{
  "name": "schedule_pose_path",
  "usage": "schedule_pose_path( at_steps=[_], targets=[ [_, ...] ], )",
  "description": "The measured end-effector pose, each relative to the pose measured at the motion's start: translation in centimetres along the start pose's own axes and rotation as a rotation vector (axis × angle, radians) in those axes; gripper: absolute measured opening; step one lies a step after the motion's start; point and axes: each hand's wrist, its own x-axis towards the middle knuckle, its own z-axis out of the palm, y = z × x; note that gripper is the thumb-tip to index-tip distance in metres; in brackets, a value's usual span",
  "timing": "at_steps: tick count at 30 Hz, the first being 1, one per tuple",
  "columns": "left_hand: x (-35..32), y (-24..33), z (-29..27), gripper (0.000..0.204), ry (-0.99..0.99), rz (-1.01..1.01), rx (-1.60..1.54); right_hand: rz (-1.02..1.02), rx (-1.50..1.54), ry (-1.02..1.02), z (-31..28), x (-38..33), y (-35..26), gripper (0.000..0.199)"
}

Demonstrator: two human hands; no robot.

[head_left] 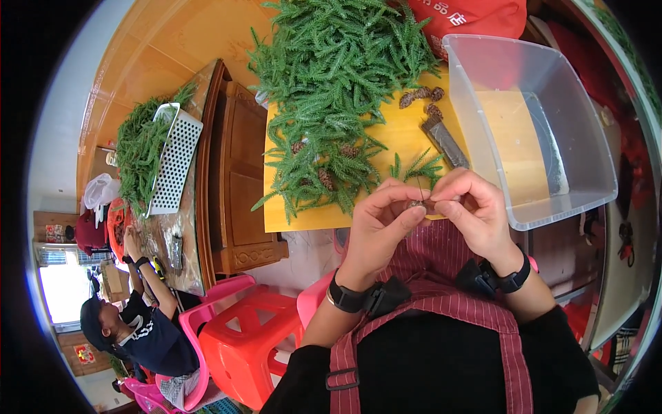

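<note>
Both hands meet in front of me at the near edge of a yellow table (314, 219). Between the fingertips of my left hand (386, 217) is a small brown pine cone (417, 203), mostly covered by the fingers. A thin dark wire stands up beside it. My right hand (476, 214) pinches close against the cone's right side; what lies in its fingers is hidden. Just beyond the hands lie a loose green pine sprig (422, 168) and a dark bundle of thin sticks or wires (445, 142). Several loose pine cones (433, 111) rest farther back.
A big heap of artificial pine branches (338, 69) covers the table's left and back. A clear plastic bin (486, 145) stands at the right, a red bag (469, 24) behind it. Left are a red stool (252, 338) and a person (148, 331) at another table with a white basket (177, 159).
</note>
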Motion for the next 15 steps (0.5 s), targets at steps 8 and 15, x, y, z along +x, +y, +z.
schedule_pose_path(
  at_steps=[8, 15],
  targets=[
    [-0.28, 0.13, -0.68, 0.018, 0.053, -0.093, -0.114, -0.011, 0.104, 0.0, 0.44, 0.06, -0.06, 0.004],
    [-0.19, 0.46, -0.72, 0.014, 0.011, -0.124, -0.163, -0.042, 0.051, -0.017, 0.42, 0.05, 0.44, 0.005]
  ],
)
